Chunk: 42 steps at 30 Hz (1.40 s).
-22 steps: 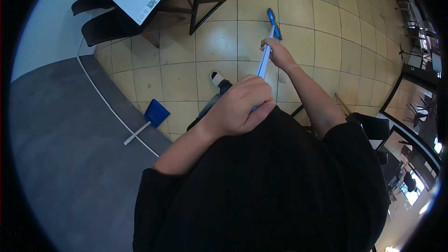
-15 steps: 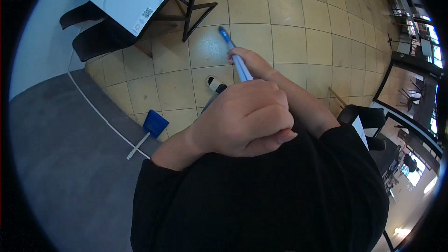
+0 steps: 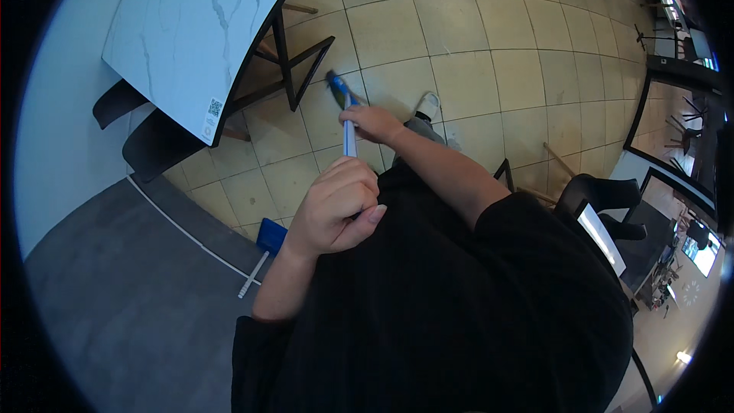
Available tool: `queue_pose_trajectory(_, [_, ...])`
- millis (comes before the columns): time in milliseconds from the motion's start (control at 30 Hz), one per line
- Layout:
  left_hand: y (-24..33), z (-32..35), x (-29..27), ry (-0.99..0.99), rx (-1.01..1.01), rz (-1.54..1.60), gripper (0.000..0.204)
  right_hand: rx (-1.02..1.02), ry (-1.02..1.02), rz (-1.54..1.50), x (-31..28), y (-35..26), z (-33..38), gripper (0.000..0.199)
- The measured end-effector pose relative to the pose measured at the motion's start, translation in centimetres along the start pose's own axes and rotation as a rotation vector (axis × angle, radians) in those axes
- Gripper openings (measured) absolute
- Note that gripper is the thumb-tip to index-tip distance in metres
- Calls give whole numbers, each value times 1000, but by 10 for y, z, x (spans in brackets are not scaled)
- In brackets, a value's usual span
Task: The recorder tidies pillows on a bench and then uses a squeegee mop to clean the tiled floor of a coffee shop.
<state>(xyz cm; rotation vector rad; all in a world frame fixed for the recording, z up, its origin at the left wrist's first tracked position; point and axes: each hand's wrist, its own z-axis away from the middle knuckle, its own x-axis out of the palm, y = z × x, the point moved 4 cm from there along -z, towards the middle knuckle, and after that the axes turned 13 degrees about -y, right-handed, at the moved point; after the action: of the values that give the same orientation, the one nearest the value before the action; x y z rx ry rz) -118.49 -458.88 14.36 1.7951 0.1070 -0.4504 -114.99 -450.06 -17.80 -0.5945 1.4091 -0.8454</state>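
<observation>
In the head view, the left hand (image 3: 336, 210) has its grip clamped around the upper end of the broom (image 3: 349, 140), while the right hand (image 3: 373, 123) has its grip closed lower on the same handle. The broom slants down to its blue head (image 3: 336, 87), over the tiled floor (image 3: 455, 27) near the metal leg of the marbled tabletop (image 3: 191, 27). A blue dustpan (image 3: 271, 235) lies beside the left forearm, partly hidden.

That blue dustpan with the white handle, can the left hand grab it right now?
Probably not: the left hand is closed around the long white-and-blue broom handle, and the blue dustpan lies down low, partly hidden behind the left forearm. Letting go and bending might help.
</observation>
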Motion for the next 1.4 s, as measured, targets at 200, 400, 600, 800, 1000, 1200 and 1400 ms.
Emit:
queue_pose_trajectory(200, [-33,-127,26,-93,33,74,30,174,134,31,-134,102,64,23])
queue_pose_trajectory(400, [1,-237,-12,-124,146,64,38,130,285,-6,-231,96,50,23])
queue_pose_trajectory(600, [-21,-271,-58,-343,157,-42,45,123,425,-143,-277,104,-54,17])
queue_pose_trajectory(800, [-112,-288,-120,-448,77,-140,46,184,345,-123,-279,146,-170,14])
queue_pose_trajectory(1000, [-175,-319,-228,-433,117,70,43,253,314,10,-302,198,-183,17])
queue_pose_trajectory(1200, [-213,-344,-212,-482,301,252,42,510,398,5,-329,261,-110,19])
queue_pose_trajectory(1400, [-192,-393,-285,-444,388,256,44,523,560,-102,-409,227,-145,15])
